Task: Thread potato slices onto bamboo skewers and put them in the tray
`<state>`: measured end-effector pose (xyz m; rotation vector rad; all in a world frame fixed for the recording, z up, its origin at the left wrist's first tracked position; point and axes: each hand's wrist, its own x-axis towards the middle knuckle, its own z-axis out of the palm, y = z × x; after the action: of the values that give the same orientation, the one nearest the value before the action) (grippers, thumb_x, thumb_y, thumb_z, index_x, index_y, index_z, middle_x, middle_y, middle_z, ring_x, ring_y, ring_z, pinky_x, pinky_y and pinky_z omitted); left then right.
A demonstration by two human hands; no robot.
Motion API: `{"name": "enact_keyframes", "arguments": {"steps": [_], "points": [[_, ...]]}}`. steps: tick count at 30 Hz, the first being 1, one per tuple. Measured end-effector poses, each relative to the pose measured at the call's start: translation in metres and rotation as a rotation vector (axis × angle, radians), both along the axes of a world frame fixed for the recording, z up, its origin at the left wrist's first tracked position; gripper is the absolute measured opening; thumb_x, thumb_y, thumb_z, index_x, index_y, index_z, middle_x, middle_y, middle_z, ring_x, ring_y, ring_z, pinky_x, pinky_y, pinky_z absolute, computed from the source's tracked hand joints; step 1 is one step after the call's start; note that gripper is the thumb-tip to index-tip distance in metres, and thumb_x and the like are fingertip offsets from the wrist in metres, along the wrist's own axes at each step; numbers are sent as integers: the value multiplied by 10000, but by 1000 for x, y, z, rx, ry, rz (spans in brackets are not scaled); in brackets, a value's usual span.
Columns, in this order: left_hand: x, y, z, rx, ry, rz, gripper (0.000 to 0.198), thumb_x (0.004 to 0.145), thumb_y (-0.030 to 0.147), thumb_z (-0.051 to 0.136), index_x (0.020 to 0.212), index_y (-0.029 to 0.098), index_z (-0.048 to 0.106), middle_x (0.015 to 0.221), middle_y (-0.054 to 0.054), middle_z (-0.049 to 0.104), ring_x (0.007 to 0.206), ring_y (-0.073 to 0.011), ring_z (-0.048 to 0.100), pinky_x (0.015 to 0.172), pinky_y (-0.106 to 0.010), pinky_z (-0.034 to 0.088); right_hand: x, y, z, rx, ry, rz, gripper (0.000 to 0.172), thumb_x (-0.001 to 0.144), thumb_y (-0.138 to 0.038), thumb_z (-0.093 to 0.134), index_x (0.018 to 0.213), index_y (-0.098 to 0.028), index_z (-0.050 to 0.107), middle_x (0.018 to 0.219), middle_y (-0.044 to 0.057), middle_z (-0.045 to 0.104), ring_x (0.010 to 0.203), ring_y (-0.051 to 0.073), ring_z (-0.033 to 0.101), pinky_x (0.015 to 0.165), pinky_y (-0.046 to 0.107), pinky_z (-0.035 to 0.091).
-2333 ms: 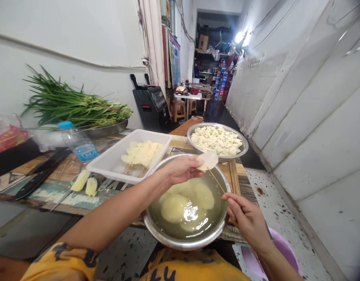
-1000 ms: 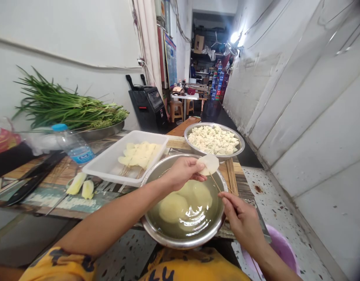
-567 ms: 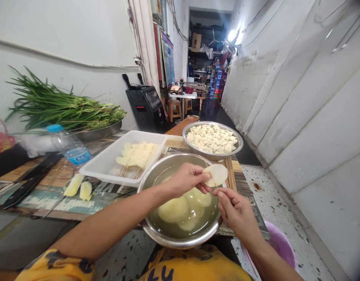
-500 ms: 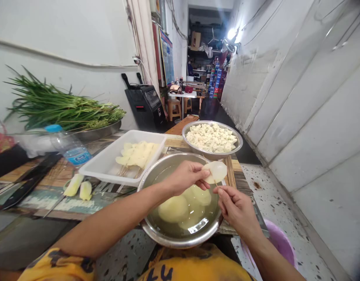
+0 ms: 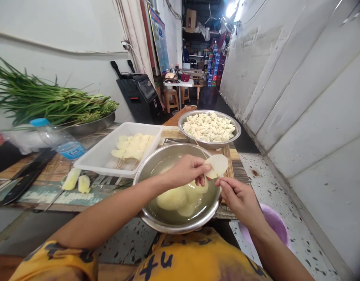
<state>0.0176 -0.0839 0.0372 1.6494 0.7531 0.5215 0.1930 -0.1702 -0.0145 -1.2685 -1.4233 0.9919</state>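
Hands meet near the middle of the head view, over a big metal bowl (image 5: 180,228). The person's left hand (image 5: 194,171) pinches the left edge of a thin pale slice (image 5: 218,166), with thumb and fingers pressed on it. The right hand (image 5: 237,197) has its fingertips closed on a thin stick (image 5: 200,148) just under the slice. The stick goes through the slice, and its other end pokes out at the upper left. The slice is up above the right side of the bowl, a bit right of the middle of the frame.

More pale slices (image 5: 171,198) lie in the water in the bowl. Left of the bowl is a white tub (image 5: 90,158), and flat slices on sticks (image 5: 134,146) lie in it. Above the bowl, a wide metal dish (image 5: 239,132) is full of white lumps (image 5: 210,127).

On the left side, long green leaves (image 5: 45,103) lie in another metal dish (image 5: 93,127). Below them are a bottle with a blue cap (image 5: 65,146), a black knife handle (image 5: 20,189) and two small yellow-white vegetable bits (image 5: 71,179). A purple tub (image 5: 275,222) is at the lower right, on the speckled floor (image 5: 305,218). The person's yellow shirt (image 5: 194,255) fills the bottom.
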Motion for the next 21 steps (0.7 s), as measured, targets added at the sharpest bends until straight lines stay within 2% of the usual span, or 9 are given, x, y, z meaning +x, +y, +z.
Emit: {"name": "enact_keyframes", "arguments": {"steps": [2,4,6,8,11,13,15,18,21], "points": [[-5,5,-2,113,88,-69,263,790,371,523,780,129,625,666,-60,653,546,-128,581,516,-225,416,0,5,-4,0,23,-17,245,868,-336,493,921,-139,629,507,-61,347,438,73,295,392,193,231],[-13,18,-9,282,235,-103,262,762,330,564,945,157,634,823,-76,681,691,-167,619,612,-250,432,1,8,-6,8,42,-32,243,868,-338,497,906,-138,630,501,-64,343,433,70,291,391,192,225],[-18,34,-20,471,451,-32,330,729,298,598,1031,169,627,956,-100,668,869,-225,604,729,-289,415,3,9,-7,20,66,-55,238,871,-339,497,904,-142,625,497,-68,330,427,67,279,387,191,211],[-16,46,-33,552,630,5,394,686,306,638,1054,165,624,1022,-121,644,958,-271,568,776,-314,392,4,9,-7,30,93,-78,236,871,-342,498,907,-145,622,498,-71,324,423,64,271,382,189,201],[0,51,-52,570,744,-87,433,585,276,716,991,145,638,945,-128,644,916,-290,565,758,-329,394,5,7,-7,34,114,-94,241,869,-347,504,911,-142,623,497,-71,323,420,61,265,377,188,198],[12,49,-62,594,782,-145,363,559,233,722,896,122,646,869,-133,639,860,-293,570,736,-345,399,5,6,-8,31,121,-93,242,865,-344,510,921,-138,625,494,-73,312,422,61,257,376,189,193],[18,49,-67,615,769,-146,290,544,195,719,814,124,639,825,-120,633,835,-291,572,732,-356,398,5,4,-8,23,127,-87,244,862,-342,516,931,-135,624,498,-72,304,427,62,253,377,190,189],[13,58,-66,589,703,-108,208,537,198,715,710,151,609,763,-71,620,796,-265,580,711,-342,410,7,1,-8,5,128,-81,249,862,-351,515,933,-137,618,505,-71,302,430,62,254,376,188,186],[-6,71,-54,357,516,-40,188,605,276,680,690,160,559,723,-38,609,689,-202,594,623,-303,440,8,-2,-6,-36,112,-63,277,862,-373,509,946,-130,615,483,-75,313,412,59,256,370,189,180]]}}
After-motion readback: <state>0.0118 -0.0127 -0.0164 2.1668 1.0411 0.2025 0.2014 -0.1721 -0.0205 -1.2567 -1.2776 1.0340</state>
